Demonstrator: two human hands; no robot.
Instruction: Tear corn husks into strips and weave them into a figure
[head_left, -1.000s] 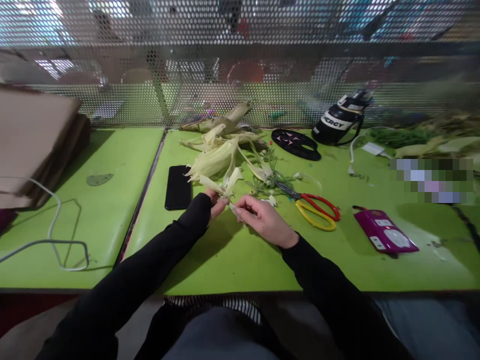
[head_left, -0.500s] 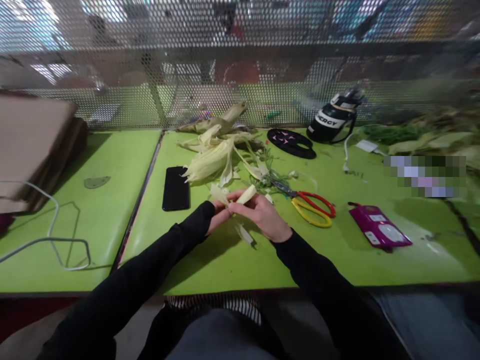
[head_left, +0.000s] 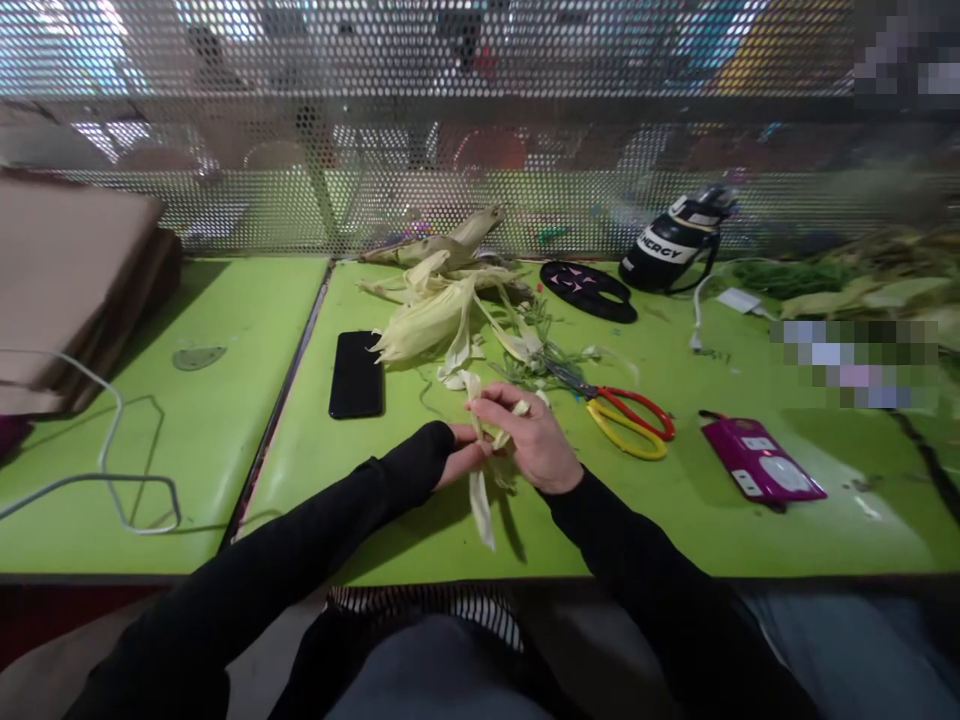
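Both my hands meet over the green table (head_left: 637, 520) near its front edge. My right hand (head_left: 529, 440) is closed around pale strips of corn husk (head_left: 480, 500), one strip hanging down toward me. My left hand (head_left: 463, 455), mostly covered by a black sleeve, pinches the same husk from the left. A pile of corn husks (head_left: 439, 300) lies further back, just beyond my hands.
A black phone (head_left: 356, 373) lies left of the pile. Red-and-yellow scissors (head_left: 626, 418) and a magenta device (head_left: 761, 470) are to the right. A black disc (head_left: 589, 288), a black pouch (head_left: 675, 240), green stems, cardboard (head_left: 67, 280) and a white cable (head_left: 112, 480) are also here. A perforated metal screen (head_left: 480, 150) closes the back.
My hands have drawn back toward me with the husk. The strip that stuck up from my right hand now hangs down between the hands.
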